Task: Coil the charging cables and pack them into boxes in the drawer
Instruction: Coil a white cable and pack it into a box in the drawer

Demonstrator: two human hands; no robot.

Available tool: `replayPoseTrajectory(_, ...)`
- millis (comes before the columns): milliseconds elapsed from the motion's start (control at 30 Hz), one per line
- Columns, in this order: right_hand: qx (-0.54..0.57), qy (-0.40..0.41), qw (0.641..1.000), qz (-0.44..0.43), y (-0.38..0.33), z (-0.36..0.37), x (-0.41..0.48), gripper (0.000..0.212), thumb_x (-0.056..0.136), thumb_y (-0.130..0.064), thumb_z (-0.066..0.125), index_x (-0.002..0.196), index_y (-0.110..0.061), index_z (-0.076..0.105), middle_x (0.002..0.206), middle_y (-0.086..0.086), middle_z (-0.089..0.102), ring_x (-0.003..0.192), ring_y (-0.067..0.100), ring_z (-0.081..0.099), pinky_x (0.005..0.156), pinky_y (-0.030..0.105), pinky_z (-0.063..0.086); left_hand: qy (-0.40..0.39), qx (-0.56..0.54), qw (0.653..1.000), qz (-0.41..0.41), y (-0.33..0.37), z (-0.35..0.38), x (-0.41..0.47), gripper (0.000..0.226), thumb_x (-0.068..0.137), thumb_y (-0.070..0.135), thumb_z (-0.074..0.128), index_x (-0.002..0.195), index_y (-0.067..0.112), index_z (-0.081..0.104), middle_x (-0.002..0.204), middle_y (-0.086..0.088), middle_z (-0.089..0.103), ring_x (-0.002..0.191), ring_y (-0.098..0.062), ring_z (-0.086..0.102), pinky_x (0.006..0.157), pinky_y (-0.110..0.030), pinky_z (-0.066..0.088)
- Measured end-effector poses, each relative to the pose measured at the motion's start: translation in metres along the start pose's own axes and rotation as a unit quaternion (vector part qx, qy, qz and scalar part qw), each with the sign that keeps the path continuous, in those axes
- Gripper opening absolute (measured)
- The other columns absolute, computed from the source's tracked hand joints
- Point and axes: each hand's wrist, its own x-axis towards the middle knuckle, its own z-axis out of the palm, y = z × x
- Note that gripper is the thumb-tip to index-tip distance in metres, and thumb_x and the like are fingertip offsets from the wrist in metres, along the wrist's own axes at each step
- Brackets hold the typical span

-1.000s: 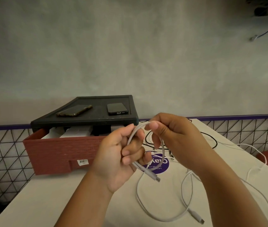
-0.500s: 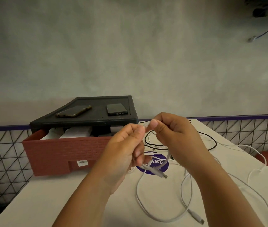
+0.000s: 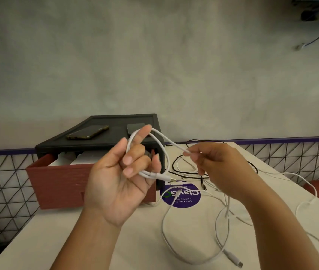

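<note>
Charging cable [image 3: 151, 175], the white one, is up in the air between both hands. The left hand [image 3: 119, 178] has it looped round its curled fingers, with the top of the loop hooked over the raised index fingertip and the thumb pressing the lower strands, where a plug end pokes out. The right hand [image 3: 219, 166] pinches the loose stretch of the same cable between thumb and finger, just off to the side of the loop, so the line runs fairly taut between them.

Right behind the left hand is the red drawer [image 3: 57, 182], pulled open, with white boxes [image 3: 80, 159] inside. It slides out of a black unit [image 3: 115, 118] that has a phone [image 3: 87, 132] lying on top.

Under the right hand a black cable [image 3: 186, 177] lies curled on the table [image 3: 77, 240], next to a round purple sticker [image 3: 191, 200]. Below both hands, more white cables [image 3: 223, 250] sprawl loose across the tabletop, not coiled.
</note>
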Motion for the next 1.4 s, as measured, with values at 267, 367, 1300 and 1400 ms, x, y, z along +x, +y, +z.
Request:
replayPoseTrajectory(267, -0.104, -0.284, 0.953, 0.023, -0.02, 0.009, -0.016, 0.019, 0.096, -0.024, 0.045, 0.088, -0.04, 0.053, 0.068, -0.002, 0.062, 0.046, 0.008, 0.05, 0.052, 0.021, 0.044, 0.033, 0.04, 0.99, 0.132, -0.004, 0.012, 0.008, 0.053, 0.074, 0.012, 0.06, 0.125, 0.002, 0.054, 0.058, 0.002, 0.053, 0.048, -0.008, 0.052, 0.085, -0.041, 0.054)
replayPoseTrajectory(367, -0.15, -0.318, 0.936, -0.011, -0.031, 0.007, -0.024, 0.027, 0.095, -0.025, 0.045, 0.071, -0.039, 0.047, 0.066, -0.008, 0.056, 0.054, 0.004, 0.048, 0.056, 0.022, 0.042, 0.097, 0.084, 0.975, 0.183, -0.005, 0.018, 0.008, 0.056, 0.069, 0.022, 0.057, 0.124, 0.01, 0.057, 0.054, 0.006, 0.051, 0.044, -0.005, 0.049, 0.083, -0.037, 0.055)
replayPoseTrajectory(1300, -0.014, 0.081, 0.977, -0.195, -0.017, 0.008, -0.006, 0.029, 0.083, -0.056, 0.045, 0.076, -0.034, 0.063, 0.065, -0.013, 0.061, 0.066, 0.007, 0.056, 0.054, 0.021, 0.044, -0.044, 0.176, 0.983, -0.025, -0.006, 0.016, 0.0, 0.03, 0.057, 0.036, 0.084, 0.068, 0.015, 0.066, 0.039, 0.012, 0.033, 0.033, -0.002, 0.024, 0.037, -0.017, 0.037)
replayPoseTrajectory(1400, 0.038, 0.007, 0.987, -0.159, -0.016, 0.015, -0.006, 0.024, 0.089, -0.056, 0.039, 0.08, -0.042, 0.055, 0.068, -0.015, 0.057, 0.066, 0.005, 0.053, 0.056, 0.021, 0.042, -0.038, 0.091, 0.995, -0.029, -0.008, 0.02, 0.003, 0.028, 0.059, 0.031, 0.084, 0.063, 0.014, 0.062, 0.039, 0.011, 0.023, 0.035, -0.006, 0.016, 0.036, -0.017, 0.038)
